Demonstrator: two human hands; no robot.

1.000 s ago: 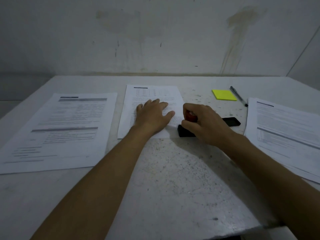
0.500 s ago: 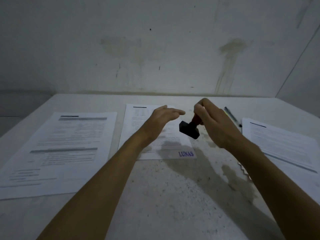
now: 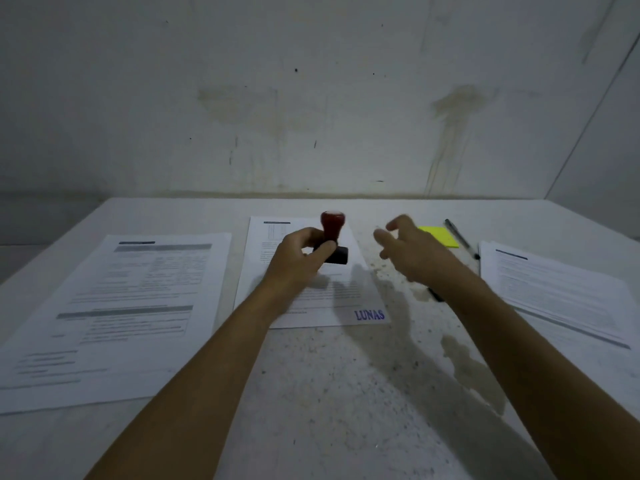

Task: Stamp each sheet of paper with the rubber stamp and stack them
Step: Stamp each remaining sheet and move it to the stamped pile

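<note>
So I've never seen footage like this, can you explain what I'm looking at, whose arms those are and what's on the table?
There is no machine here. A person wears a camera on the head, so you look forward and down along their own two bare arms.

The left hand holds a rubber stamp with a red handle above the middle sheet, which bears a blue LUNAS mark. The right hand holds nothing, its fingers loosely curled.

On the table also lie a left sheet, a right stack of sheets, a yellow notepad and a pen.

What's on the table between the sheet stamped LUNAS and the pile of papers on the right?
Head view: mostly bare, speckled table, crossed by the right hand.
</note>
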